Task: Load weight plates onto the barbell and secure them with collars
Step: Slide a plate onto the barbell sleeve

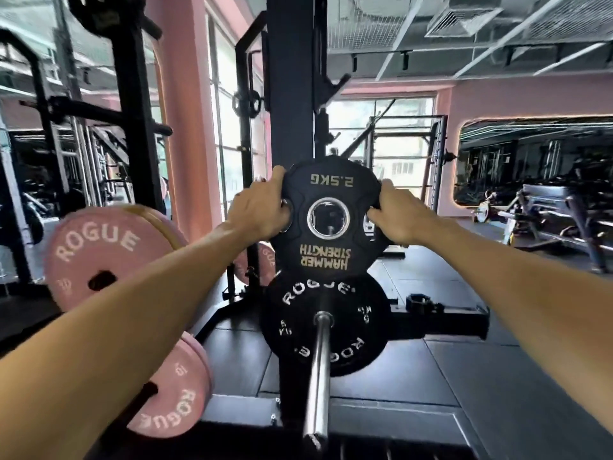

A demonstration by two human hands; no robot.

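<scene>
Small plate: the black 2.5KG plate (pixel 328 215) is being held up in the air, just above and behind the end of the bar, with its words upside down
Left hand: the left hand (pixel 262 212) is gripping the left edge of the small plate, its fingers (pixel 284 224) curling into a side hole and clamped on the plate
Right hand: the right hand (pixel 394 217) is gripping the right edge the same way, its fingers (pixel 376 214) wrapped round the rim and clamped on
Bar: the shiny barbell sleeve (pixel 317 370) is pointing at the camera, and a black Rogue plate (pixel 326 327) is already sitting on it
How it is going to feel: the small plate looks hard and stiff, and light for a weight, so two hands are plenty; its coat looks like rubber, so it is probably not slipping much
Where to hold: the side holes and the rim are good places, as the hands are doing now; I think the metal ring in the middle (pixel 328 216) needs lining up with the bar end
Collar: a black collar (pixel 419 302) seems to be lying on the rack base to the right, not yet on the bar
Nearby: pink Rogue plates (pixel 106 257) are sitting on the rack at the left
</scene>
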